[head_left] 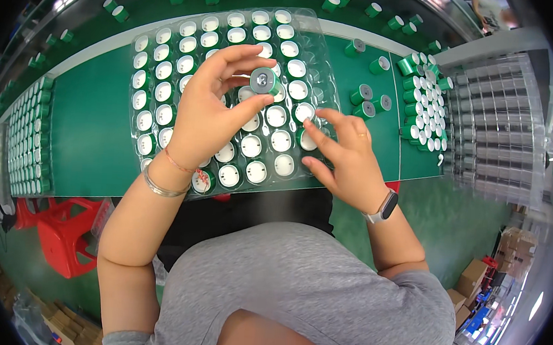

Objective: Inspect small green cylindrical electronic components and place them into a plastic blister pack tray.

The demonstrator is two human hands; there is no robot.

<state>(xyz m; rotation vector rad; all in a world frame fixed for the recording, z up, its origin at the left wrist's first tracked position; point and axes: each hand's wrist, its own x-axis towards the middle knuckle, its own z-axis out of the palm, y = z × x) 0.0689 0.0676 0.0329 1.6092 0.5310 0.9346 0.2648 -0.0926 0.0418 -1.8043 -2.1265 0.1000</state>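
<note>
My left hand (214, 104) pinches a short green cylinder (263, 80) between thumb and fingers, its grey end with a round centre facing up. Beneath it lies a clear plastic tray (326, 80) filled with rows of similar green cylinders, white ends up. My right hand (348, 153) is at the tray's right edge, fingers apart around a white-topped cylinder (308, 140); I cannot tell if they touch it. One cylinder (203, 181) at the tray's near edge has reddish bits on its top, close to my left wrist.
Several loose grey-topped cylinders (363, 93) stand right of the tray on the green table (87, 127). Farther right are a cluster of cylinders (425, 109) and stacked clear trays (494, 127). Another filled block (30, 142) stands far left. Red stools (67, 238) are below.
</note>
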